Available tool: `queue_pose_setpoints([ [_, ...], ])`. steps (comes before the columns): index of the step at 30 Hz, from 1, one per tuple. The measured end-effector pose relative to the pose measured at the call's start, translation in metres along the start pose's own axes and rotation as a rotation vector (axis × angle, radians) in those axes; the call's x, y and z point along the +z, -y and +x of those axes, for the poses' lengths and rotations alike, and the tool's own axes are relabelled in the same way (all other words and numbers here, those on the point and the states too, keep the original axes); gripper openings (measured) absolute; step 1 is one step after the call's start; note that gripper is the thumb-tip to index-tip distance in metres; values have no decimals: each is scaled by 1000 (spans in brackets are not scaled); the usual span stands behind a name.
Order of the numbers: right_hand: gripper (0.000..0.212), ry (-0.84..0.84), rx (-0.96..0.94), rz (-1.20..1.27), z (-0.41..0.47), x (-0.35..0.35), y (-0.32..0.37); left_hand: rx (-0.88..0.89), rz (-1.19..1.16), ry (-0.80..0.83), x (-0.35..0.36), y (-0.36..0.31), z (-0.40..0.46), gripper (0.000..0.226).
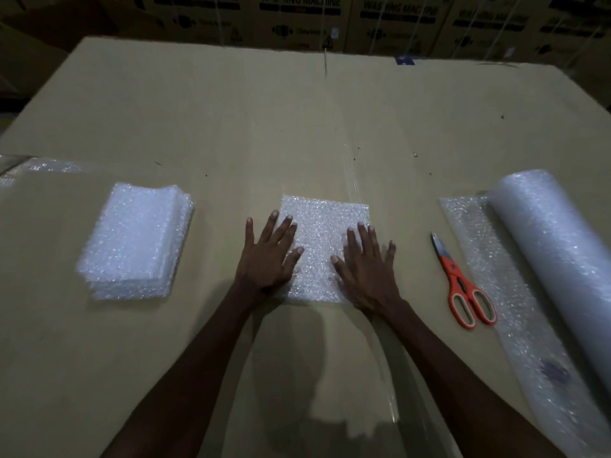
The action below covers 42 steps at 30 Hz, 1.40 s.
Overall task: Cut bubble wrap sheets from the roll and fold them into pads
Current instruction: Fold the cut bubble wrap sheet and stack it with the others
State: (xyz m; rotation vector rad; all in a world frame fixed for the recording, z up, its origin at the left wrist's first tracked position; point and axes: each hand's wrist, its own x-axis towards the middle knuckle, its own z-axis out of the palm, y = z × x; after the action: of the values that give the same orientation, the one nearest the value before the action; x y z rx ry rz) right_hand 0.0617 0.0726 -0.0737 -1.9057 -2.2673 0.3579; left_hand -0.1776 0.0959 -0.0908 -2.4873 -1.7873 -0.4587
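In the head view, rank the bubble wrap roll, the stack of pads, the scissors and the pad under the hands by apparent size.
1. bubble wrap roll
2. stack of pads
3. pad under the hands, close to the stack; partly covered, so unsure
4. scissors

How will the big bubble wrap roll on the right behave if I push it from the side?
The bubble wrap roll is a cylinder lying on its side, so it would probably roll. Its loose tail lies flat toward the scissors, so it may unwind more. It is likely light for its size.
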Motion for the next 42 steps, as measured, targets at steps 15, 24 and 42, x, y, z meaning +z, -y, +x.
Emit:
queue_pose_setpoints([
  [15, 22, -199, -325, 108, -57, -3, -7, 272, -308, -122, 0, -15, -64, 44],
  [24, 25, -29, -95, 566, -51, -32, -17, 110, -481, -150, -21, -18, -58, 29],
  [42, 15, -234, 260, 860, 81, -44, -46, -439, -813, -39, -20, 11, 73, 10],
])
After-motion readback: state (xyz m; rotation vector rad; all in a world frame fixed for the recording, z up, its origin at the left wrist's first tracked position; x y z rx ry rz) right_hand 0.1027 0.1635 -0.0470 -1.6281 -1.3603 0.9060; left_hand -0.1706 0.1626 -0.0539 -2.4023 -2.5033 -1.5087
